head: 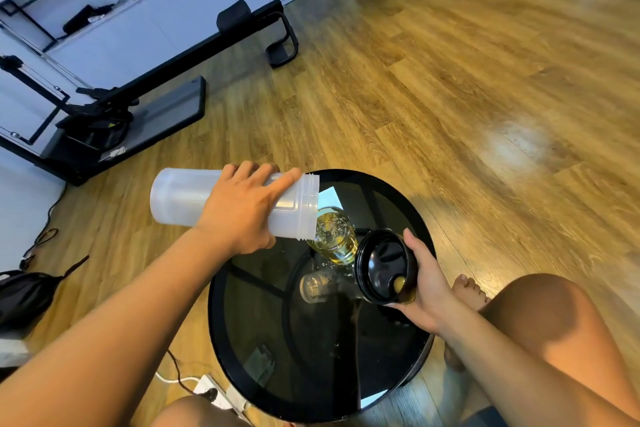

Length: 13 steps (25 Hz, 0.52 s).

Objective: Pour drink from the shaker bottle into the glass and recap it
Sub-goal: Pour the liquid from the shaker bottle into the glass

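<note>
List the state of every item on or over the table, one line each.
Shaker bottle: uncapped, tipped sideways, mouth over the glass.
Glass: upright on the table, holding yellow drink.
Lid: off the bottle, underside showing.
Left hand: gripping the bottle.
Right hand: holding the lid.

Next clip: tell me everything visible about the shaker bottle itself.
The shaker bottle is a translucent, whitish plastic cylinder with a threaded open neck and no cap on. It lies tipped about level, mouth to the right, over the glass of yellow drink on the round black table. It looks nearly drained. The left hand wraps its upper half from above. Its black lid is apart, in the right hand.
</note>
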Available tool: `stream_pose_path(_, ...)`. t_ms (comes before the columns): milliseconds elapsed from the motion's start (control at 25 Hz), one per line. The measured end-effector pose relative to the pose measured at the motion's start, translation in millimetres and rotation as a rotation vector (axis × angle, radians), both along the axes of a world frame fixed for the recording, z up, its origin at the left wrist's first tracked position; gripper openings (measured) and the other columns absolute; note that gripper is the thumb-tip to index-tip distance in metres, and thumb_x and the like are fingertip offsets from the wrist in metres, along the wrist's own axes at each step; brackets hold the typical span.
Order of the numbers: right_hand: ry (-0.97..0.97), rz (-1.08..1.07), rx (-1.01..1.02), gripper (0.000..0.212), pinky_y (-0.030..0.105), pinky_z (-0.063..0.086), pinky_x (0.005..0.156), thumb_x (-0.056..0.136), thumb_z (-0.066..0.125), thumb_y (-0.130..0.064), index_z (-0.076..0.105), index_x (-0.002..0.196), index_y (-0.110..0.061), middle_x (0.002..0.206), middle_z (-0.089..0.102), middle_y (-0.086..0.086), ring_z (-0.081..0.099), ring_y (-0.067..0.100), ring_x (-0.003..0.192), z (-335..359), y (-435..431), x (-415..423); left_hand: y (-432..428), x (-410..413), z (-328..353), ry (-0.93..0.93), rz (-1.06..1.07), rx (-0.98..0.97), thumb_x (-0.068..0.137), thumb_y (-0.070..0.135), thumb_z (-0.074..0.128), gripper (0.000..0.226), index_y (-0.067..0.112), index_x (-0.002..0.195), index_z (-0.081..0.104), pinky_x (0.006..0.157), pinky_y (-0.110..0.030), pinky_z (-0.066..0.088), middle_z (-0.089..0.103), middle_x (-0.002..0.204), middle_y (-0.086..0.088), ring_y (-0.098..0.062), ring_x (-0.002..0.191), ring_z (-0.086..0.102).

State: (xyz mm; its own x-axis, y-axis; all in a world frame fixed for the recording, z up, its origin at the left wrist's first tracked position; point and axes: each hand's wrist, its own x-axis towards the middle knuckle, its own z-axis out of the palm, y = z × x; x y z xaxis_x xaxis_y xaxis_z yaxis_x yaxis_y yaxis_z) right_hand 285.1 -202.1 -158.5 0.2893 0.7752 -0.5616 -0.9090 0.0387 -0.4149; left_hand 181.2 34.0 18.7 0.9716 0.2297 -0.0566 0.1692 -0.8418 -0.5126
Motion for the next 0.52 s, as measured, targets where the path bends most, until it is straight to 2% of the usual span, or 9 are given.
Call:
stream_pose_path(240,-0.014,0.001,0.009,0.067,0.055,0.05,0.096,0.076,0.056,-0.062,0.069,0.124,-0.017,0.117,0.075,0.016,0.063,0.039,0.117,2,-1,2,1,9,4,0.032,-0.1,0.056,0.048,0.052,0.087,0.118,0.031,0.146,0.026,0.09,-0.048,0.046,0.063,0.125,-0.011,-0.036,0.105,0.059)
stream_pose_path(400,-0.011,0.007,0.01,0.071,0.063,0.044,0.106,0.075,0.061,-0.063,0.067,0.129,-0.017,0.124,0.072,0.017,0.063,0.041,0.12,-1,0,2,0,13,5,0.061,-0.162,0.093,0.051,0.051,0.088,0.115,0.031,0.147,0.03,0.091,-0.049,0.045,0.063,0.125,-0.012,-0.037,0.106,0.059)
stream_pose_path(520,-0.021,0.015,0.004,0.073,0.063,0.043,0.106,0.073,0.063,-0.064,0.066,0.13,-0.018,0.127,0.07,0.017,0.063,0.041,0.12,-4,0,2,-1,15,5,0.083,-0.195,0.114,0.05,0.049,0.09,0.116,0.032,0.148,0.028,0.094,-0.05,0.045,0.062,0.126,-0.013,-0.038,0.108,0.059)
